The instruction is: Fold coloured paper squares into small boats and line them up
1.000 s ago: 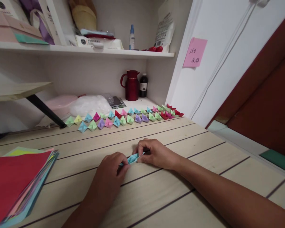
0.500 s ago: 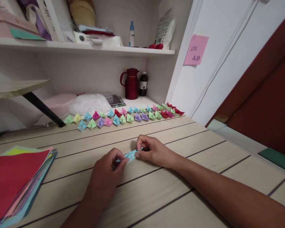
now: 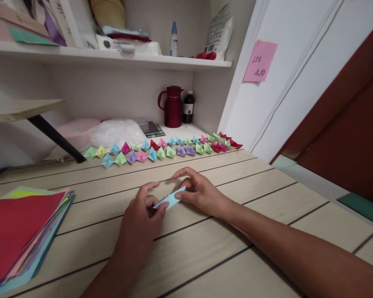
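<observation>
A light blue folded paper (image 3: 171,200) is held just above the wooden table, stretched between both hands. My left hand (image 3: 141,215) pinches its left tip between thumb and a bent finger, the index finger lifted off. At the other end, my right hand (image 3: 202,192) grips the paper with the thumb in front and a finger behind; its index finger is raised and curved. Beyond the hands, small folded paper boats (image 3: 142,156) in many colours line the back of the table in two rows.
A stack of coloured paper (image 3: 25,231), red on top, lies at the left. Behind the boats are a plastic bag (image 3: 117,133), a dark red jug (image 3: 173,107) and a dark bottle (image 3: 188,108). A black table leg (image 3: 56,138) slants down at the left.
Both index fingers have lifted from the paper and straightened somewhat. The paper now shows a flatter, smoother long side. The view has shifted slightly.
</observation>
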Tool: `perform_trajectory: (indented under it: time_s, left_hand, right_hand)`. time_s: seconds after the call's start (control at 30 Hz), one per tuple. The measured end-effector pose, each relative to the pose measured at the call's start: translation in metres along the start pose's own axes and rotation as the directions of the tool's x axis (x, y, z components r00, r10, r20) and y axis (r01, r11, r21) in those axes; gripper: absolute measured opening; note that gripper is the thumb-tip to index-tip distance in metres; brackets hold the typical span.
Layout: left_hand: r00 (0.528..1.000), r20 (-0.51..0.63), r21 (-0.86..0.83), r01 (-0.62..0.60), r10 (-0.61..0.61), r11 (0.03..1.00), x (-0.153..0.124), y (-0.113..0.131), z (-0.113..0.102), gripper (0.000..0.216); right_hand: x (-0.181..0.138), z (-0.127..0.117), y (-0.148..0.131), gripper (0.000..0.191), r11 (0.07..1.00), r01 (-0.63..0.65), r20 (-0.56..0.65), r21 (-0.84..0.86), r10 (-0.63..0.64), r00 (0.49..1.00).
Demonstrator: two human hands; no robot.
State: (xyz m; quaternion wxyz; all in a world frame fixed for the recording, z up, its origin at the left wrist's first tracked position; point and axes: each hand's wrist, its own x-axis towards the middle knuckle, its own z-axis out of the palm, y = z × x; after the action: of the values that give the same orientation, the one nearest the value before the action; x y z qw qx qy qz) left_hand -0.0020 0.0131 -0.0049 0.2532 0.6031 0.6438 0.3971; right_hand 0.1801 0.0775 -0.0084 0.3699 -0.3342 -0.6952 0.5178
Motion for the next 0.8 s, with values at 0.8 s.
perform_trajectory:
  time_s: [0.8]
  left_hand:
    - [0.997,0.077,-0.406,0.047,-0.017,0.913,0.002,-0.004,-0.001,0.02]
  right_hand:
    - [-0.01,0.009,-0.009,0.033,0.993,0.018,0.096,0.117,-0.029,0.995]
